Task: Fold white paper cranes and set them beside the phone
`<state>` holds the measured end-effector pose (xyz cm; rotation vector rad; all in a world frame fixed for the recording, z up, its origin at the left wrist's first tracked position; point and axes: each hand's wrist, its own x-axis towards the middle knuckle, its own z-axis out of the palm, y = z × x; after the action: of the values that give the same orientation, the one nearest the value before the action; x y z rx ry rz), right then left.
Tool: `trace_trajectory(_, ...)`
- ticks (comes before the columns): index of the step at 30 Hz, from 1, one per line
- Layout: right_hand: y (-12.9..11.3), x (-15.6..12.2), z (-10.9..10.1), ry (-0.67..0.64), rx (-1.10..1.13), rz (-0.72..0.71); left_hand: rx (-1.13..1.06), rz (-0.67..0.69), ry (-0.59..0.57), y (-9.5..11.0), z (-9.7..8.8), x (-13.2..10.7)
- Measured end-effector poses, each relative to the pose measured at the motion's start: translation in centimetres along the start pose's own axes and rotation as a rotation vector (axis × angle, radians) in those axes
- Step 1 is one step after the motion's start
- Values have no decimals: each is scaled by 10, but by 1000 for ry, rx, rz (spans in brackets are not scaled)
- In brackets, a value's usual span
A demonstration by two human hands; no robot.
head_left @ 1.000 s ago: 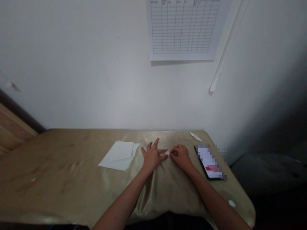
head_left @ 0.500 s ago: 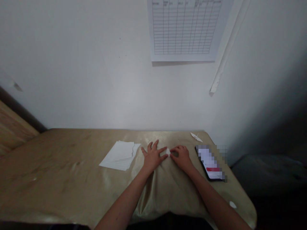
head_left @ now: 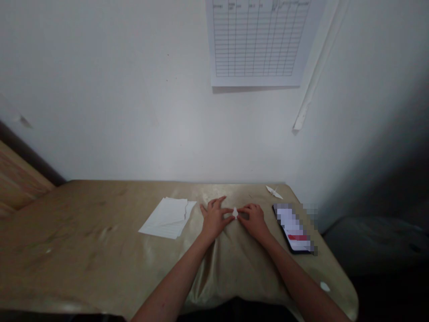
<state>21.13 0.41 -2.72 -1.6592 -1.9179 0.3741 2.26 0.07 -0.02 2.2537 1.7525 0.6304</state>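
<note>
A small folded white paper piece lies on the tan table cover between my two hands. My left hand rests on the table with fingers partly spread, its forefinger and thumb pinching the left edge of the paper. My right hand is curled, fingertips pressed on the paper's right edge. Both forearms reach in from the bottom of the view.
A stack of white sheets lies left of my hands. A phone with a lit screen lies to the right. A small folded paper figure sits near the far right corner. A grid chart hangs on the wall.
My left hand's fingers have drawn in and shifted slightly right toward the paper. The paper piece now stands a little more upright between the fingertips.
</note>
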Motion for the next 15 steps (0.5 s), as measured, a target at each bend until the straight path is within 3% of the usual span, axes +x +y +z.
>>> trace_trajectory(15, 2, 1, 1, -16, -3, -22, -50, 25, 23, 5, 1, 0)
